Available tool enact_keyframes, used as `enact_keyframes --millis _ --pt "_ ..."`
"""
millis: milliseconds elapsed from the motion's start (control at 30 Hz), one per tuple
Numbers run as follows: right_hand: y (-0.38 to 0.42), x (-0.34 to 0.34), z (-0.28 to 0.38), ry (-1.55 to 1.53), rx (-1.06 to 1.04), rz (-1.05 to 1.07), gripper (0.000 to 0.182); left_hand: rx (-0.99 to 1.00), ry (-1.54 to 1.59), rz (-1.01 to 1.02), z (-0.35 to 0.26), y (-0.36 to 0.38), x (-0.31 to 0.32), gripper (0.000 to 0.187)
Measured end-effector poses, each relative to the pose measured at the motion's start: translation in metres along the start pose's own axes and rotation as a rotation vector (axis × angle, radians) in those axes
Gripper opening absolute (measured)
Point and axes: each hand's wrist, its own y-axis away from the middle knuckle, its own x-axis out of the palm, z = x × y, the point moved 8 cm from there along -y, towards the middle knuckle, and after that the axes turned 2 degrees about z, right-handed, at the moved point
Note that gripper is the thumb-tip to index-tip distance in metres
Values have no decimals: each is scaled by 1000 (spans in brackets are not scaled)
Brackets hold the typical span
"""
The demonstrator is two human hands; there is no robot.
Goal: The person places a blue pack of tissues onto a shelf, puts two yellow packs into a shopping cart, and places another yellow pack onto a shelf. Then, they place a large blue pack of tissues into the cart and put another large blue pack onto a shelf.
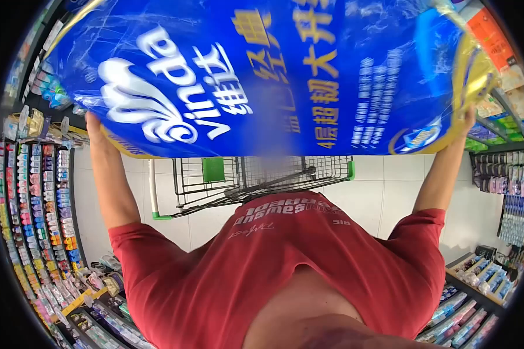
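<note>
A large blue Vinda package point(262, 75) with gold edges fills the upper part of the view, raised in front of the person. My left hand point(92, 123) is at its left end, and my right hand point(467, 119) is at its right end. Both arms reach out to the package, which hangs between them. Most of the fingers are hidden behind or beside it. Beneath the package, a black wire shopping cart point(209, 195) with green parts shows partly; the package covers the rest.
Shelves with many small colourful packets point(41, 203) line the left side. More stocked shelves point(506, 180) stand at the right, with low display racks point(483, 276) at the lower right. Light floor tiles point(367, 180) show around the cart.
</note>
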Motion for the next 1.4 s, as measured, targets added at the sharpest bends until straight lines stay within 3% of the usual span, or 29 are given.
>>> enact_keyframes --millis 33,133,267,467,500,700,767,833,933,967,1033,1100,1167,1200,1333,1400 --pt "7 4 -15 138 36 -163 60 -49 76 55 25 2 2 82" --pt "18 20 -63 140 217 119 58 -134 82 176 68 0 34 74" --pt "46 -5 -108 160 419 116 67 -238 122 267 123 9 27 73" --pt "51 4 -115 210 403 100 65 -188 112 294 147 6 4 80" --pt "49 1 -117 220 398 90 63 -142 104 299 133 8 27 80" --pt "51 -4 -136 360 473 80 68 -365 -321 227 157 14 55 58" --pt "53 -11 -150 550 626 62 70 -448 -439 199 183 12 58 52" --pt "44 -5 -153 570 597 64 67 -446 -415 170 186 7 68 46" --pt "24 2 -147 960 671 139 60 -468 -447 209 192 -18 70 44" --pt "13 7 -147 961 683 135 60 -435 -420 189 187 -30 70 44" --pt "-14 21 -147 1133 596 230 59 -338 -484 145 174 -60 66 44" --pt "-38 42 -138 1126 417 219 42 -293 -496 166 166 -90 63 44" --pt "-57 53 -135 1135 464 188 39 -237 -596 150 145 -109 82 43" --pt "-68 56 -133 1160 429 207 38 -234 -719 176 145 -121 82 40" --pt "-108 42 -149 1073 272 230 31 -353 -626 155 167 -147 87 31" --pt "-114 27 -161 1034 227 197 31 -165 -641 213 190 -172 73 29"
